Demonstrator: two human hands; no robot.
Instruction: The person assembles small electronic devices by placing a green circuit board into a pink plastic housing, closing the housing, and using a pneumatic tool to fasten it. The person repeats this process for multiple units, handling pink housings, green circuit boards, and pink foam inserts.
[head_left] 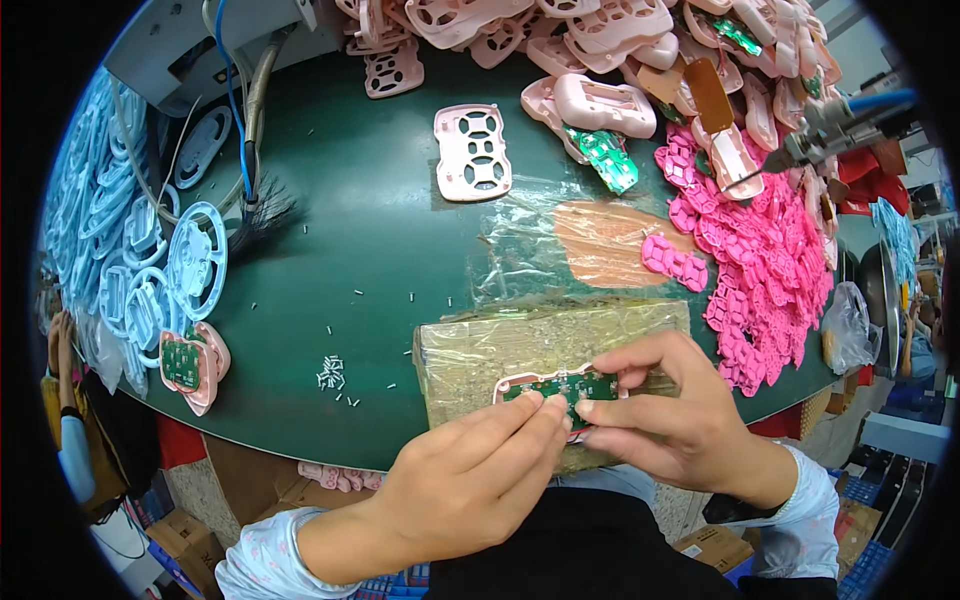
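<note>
A pink plastic shell [503, 384] with a green circuit board [545, 386] in it lies on a tape-wrapped block [455, 362] right in front of me. My left hand [470, 480] has its fingers together, the tips pressed on the board's near part. My right hand [690, 420] grips the shell and board at their right end, thumb and fingers closed around the edge. The fingers hide much of the board. Beyond the block, a pale pink face plate [475, 152] with cut-out rings lies flat on the green table.
Loose screws [330, 373] form a small heap left of the block. Light-blue plastic rings [198, 262] pile up at left, beside a shell with a board [182, 362]. Bright pink button pads [760, 290] heap at right; pink shells [600, 35] at the back. A metal-tipped tool [820, 140] juts in at right.
</note>
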